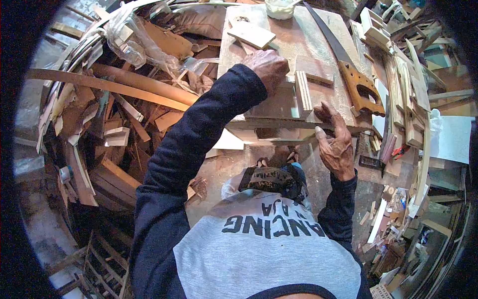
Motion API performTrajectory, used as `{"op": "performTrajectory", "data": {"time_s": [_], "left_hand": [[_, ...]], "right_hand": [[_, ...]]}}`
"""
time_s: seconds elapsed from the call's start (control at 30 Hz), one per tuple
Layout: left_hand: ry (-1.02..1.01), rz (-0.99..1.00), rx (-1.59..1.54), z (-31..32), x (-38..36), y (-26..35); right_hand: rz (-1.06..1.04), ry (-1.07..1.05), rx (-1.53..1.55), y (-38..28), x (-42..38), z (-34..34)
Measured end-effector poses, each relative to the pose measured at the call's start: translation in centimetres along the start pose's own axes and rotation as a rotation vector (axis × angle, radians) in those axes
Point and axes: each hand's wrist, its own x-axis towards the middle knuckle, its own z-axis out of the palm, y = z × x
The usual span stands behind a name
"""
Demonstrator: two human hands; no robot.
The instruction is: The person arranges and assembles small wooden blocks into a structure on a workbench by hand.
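My left hand (269,69) is closed over the workbench (284,45), its curled fingers hiding whatever they hold. Just beyond it, a pale rectangular wood piece (252,36) lies across another strip. My right hand (337,144) is at the bench's near edge with its fingers apart and nothing visible between them; one fingertip looks whitish. Between the hands, a layered wood block (303,90) sits beside a small wooden frame-like piece (318,74). A handsaw with a wooden handle (359,89) lies on the right part of the bench, its blade pointing away.
A white tub (280,9) stands at the bench's far edge. Scrap wood and plastic sheeting (127,42) are heaped on the left, crossed by a long curved strip (114,87). Wood strips (406,94) and red-handled pliers (399,152) lie on the right.
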Motion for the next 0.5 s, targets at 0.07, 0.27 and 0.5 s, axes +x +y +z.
{"op": "performTrajectory", "data": {"time_s": [0.07,0.27,0.5], "left_hand": [[0.006,-0.002,0.011,0.05,-0.08,0.11],[0.015,-0.019,0.033,0.26,-0.1,0.49],[-0.012,0.004,-0.005,0.05,0.2,-0.16]], "right_hand": [[0.002,0.001,0.003,0.01,-0.03,0.0],[-0.006,-0.005,0.027,0.15,-0.02,0.01],[-0.026,0.009,0.023,0.0,-0.05,0.03]]}}
